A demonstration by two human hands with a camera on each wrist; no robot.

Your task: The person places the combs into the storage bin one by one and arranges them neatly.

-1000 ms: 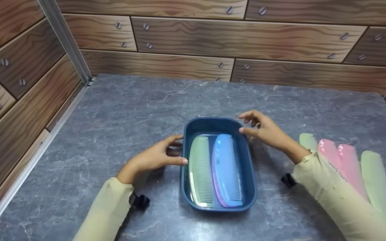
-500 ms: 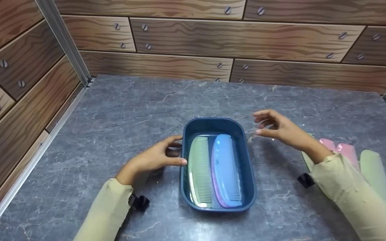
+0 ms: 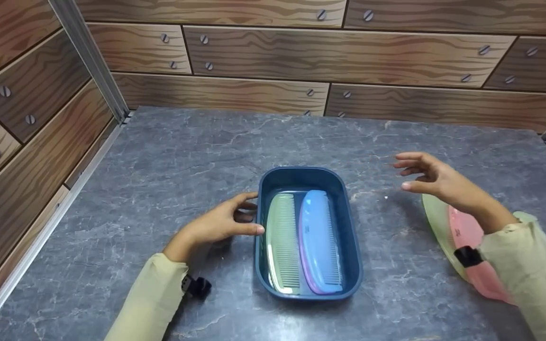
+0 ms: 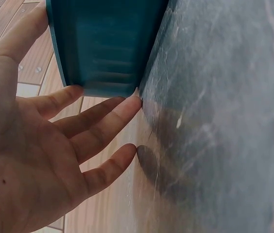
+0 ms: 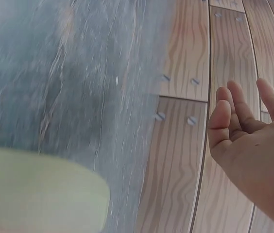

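Note:
A dark blue oblong tub [image 3: 355,255] stands on the table. In it lie a green comb [image 3: 282,241] and, alongside, a blue comb [image 3: 319,237] with a purple edge showing beneath. My left hand [image 3: 216,220] rests at the tub's left side, thumb at the rim; in the left wrist view its spread fingers touch the wall. Over to the right, my right hand [image 3: 446,183] hovers with loosely bent fingers and holds nothing. Below that arm lie a green comb [image 3: 435,218] and a pink comb [image 3: 465,228]; the sleeve hides most of the others there.
The grey marbled table [image 3: 197,151] meets plank-patterned walls [image 3: 263,52] at the back and left. A metal post [image 3: 90,57] stands in the left corner. A black wrist camera [image 3: 468,255] sits over the pink comb.
My right hand has moved away from the tub's far right corner, rightward to above the loose combs, its fingers spreading a little. The left hand and the tub have stayed put.

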